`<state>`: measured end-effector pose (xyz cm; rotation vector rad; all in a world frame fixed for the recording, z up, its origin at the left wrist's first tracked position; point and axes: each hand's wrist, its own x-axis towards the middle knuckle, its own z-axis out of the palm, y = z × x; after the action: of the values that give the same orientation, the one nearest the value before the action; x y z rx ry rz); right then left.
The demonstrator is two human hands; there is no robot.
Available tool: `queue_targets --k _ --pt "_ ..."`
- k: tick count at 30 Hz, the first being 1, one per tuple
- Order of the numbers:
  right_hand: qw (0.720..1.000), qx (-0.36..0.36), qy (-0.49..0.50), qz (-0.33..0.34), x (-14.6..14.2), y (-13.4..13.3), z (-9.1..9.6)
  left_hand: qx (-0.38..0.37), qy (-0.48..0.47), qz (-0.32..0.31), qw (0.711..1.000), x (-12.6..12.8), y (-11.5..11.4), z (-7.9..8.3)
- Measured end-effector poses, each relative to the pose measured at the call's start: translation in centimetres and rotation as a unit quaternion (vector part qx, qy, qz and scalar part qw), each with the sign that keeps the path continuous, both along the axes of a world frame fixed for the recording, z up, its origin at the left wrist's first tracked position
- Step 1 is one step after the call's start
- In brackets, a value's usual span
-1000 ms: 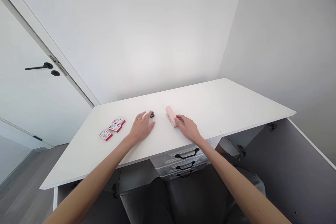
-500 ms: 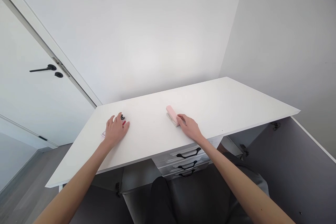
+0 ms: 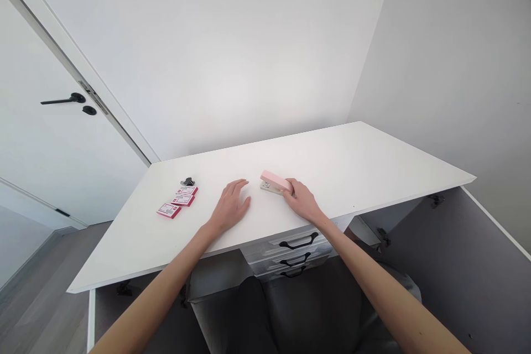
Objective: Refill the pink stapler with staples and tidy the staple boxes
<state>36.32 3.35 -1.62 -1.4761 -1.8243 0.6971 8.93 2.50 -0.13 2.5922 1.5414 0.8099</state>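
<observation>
A pink stapler (image 3: 274, 181) with a pale base is on the white desktop, its front end pointing left. My right hand (image 3: 302, 199) grips the stapler's rear end between thumb and fingers. To the left of the stapler, my left hand (image 3: 230, 206) is over the desktop with its fingers apart and nothing in them; a gap separates it from the stapler. Several small red-and-white boxes (image 3: 183, 199) lie in a slanting row farther left. Just behind them sits a small black-and-silver object (image 3: 188, 181), too small to name.
The white desk (image 3: 332, 166) stands against the wall, with drawers with black handles (image 3: 298, 241) below its front edge. An open cabinet door (image 3: 468, 265) hangs at the right. A white door with a black handle (image 3: 62, 100) is at the left.
My left hand has moved right from above the boxes toward the stapler, uncovering the boxes and the black object. The stapler has turned in my right hand, so it lies more sideways.
</observation>
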Motion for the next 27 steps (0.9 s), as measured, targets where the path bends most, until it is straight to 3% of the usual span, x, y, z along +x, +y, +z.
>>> queue_targets --k 5,9,16,27 --pt "1.0 0.001 0.017 0.001 0.1 0.1 -0.1 -0.11 -0.102 -0.005 0.989 4.3 0.9 -0.2" --pt "0.999 0.032 0.039 -0.001 -0.1 0.2 -0.6 -0.157 -0.163 -0.005 0.974 5.6 1.4 0.2" --pt "0.991 0.105 0.077 0.037 0.0 0.1 -1.1 -0.162 -0.191 -0.025 0.968 5.8 1.2 0.3" --pt "0.986 0.022 0.148 0.066 0.5 0.0 -1.0 -0.111 -0.151 -0.058 0.981 6.2 0.9 0.2"
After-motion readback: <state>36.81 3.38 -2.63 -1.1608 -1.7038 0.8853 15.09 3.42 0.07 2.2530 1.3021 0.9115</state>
